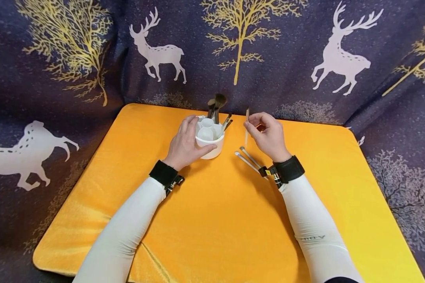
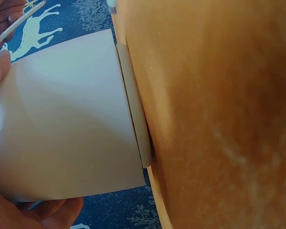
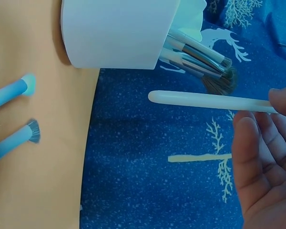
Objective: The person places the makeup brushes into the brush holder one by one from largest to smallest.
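Observation:
My left hand (image 1: 185,144) grips the side of a white, round brush holder (image 1: 217,146) with several round compartments. Makeup brushes (image 1: 219,102) stand in its back and right compartments, bristles up. Just right of the holder, my right hand (image 1: 269,133) pinches a slim makeup brush (image 1: 246,138) between thumb and fingers. That brush is upright, its white handle (image 3: 195,99) pointing down, clear of the table. The left wrist view is mostly filled by the holder's smooth wall (image 2: 71,119), with fingers around it.
Two makeup brushes (image 1: 247,158) lie on the yellow-orange cloth-covered table (image 1: 212,220), below my right hand and partly under the wrist. Behind the table hangs a dark blue curtain (image 1: 194,35) with white deer and yellow trees.

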A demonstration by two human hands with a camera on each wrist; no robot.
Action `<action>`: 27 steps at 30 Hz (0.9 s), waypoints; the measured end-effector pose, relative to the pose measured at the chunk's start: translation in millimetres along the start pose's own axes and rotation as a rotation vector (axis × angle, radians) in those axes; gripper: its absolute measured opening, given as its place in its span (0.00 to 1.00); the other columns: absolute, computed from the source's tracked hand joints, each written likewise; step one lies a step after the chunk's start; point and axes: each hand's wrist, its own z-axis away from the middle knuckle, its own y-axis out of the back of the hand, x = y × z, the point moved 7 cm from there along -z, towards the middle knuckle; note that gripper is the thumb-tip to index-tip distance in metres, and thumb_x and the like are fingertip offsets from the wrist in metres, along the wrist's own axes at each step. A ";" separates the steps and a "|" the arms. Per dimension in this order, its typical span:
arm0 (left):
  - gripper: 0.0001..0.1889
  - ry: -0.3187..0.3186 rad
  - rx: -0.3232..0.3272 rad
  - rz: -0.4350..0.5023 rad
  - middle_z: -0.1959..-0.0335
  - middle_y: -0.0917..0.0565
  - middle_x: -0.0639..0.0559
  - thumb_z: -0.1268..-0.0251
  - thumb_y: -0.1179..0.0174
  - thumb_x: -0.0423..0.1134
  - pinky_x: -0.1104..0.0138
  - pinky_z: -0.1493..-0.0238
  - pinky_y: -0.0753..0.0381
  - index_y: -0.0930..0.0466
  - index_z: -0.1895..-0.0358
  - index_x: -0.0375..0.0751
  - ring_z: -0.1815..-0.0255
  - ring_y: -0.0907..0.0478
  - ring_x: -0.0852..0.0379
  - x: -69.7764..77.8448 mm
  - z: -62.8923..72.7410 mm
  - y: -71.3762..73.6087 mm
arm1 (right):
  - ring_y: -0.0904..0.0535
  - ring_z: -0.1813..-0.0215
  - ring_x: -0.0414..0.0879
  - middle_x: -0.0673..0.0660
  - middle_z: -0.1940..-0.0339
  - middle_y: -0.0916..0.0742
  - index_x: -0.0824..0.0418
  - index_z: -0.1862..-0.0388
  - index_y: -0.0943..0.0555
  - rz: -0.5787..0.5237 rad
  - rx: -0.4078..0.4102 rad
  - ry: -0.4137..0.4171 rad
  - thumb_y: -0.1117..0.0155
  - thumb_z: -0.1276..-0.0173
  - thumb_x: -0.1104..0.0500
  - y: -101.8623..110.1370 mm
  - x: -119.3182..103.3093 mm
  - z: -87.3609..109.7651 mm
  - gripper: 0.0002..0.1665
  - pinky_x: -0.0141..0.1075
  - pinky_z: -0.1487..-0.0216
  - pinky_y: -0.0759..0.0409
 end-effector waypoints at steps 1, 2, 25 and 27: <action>0.59 -0.001 -0.002 -0.001 0.19 0.36 0.34 0.40 0.21 0.70 0.45 0.43 0.11 0.38 0.16 0.36 0.27 0.28 0.38 0.3 -0.1 -0.3 | 0.18 0.63 0.45 0.57 0.62 0.10 0.65 0.50 0.10 -0.004 -0.001 -0.002 0.23 0.23 0.64 -0.2 0.1 -0.2 0.07 0.30 0.59 0.23; 0.59 -0.001 -0.004 -0.002 0.19 0.35 0.35 0.40 0.21 0.70 0.45 0.43 0.11 0.38 0.16 0.36 0.27 0.28 0.38 0.5 -0.2 -0.6 | 0.18 0.63 0.45 0.57 0.62 0.10 0.65 0.51 0.10 -0.007 -0.001 -0.004 0.23 0.23 0.64 -0.4 0.3 -0.4 0.07 0.30 0.59 0.22; 0.60 0.006 -0.008 -0.009 0.18 0.36 0.35 0.40 0.21 0.70 0.45 0.42 0.12 0.38 0.15 0.36 0.26 0.28 0.38 -0.3 -0.1 -0.4 | 0.13 0.66 0.47 0.55 0.62 0.10 0.64 0.51 0.10 -0.048 -0.009 0.012 0.24 0.22 0.63 -14.6 -8.1 -12.4 0.06 0.28 0.59 0.19; 0.60 0.005 -0.006 -0.007 0.18 0.36 0.35 0.39 0.21 0.69 0.44 0.42 0.12 0.38 0.15 0.35 0.26 0.28 0.38 -0.5 0.4 -0.3 | 0.13 0.65 0.48 0.56 0.62 0.10 0.64 0.51 0.10 -0.054 -0.007 0.024 0.24 0.22 0.63 -17.2 -11.5 -14.6 0.06 0.29 0.59 0.19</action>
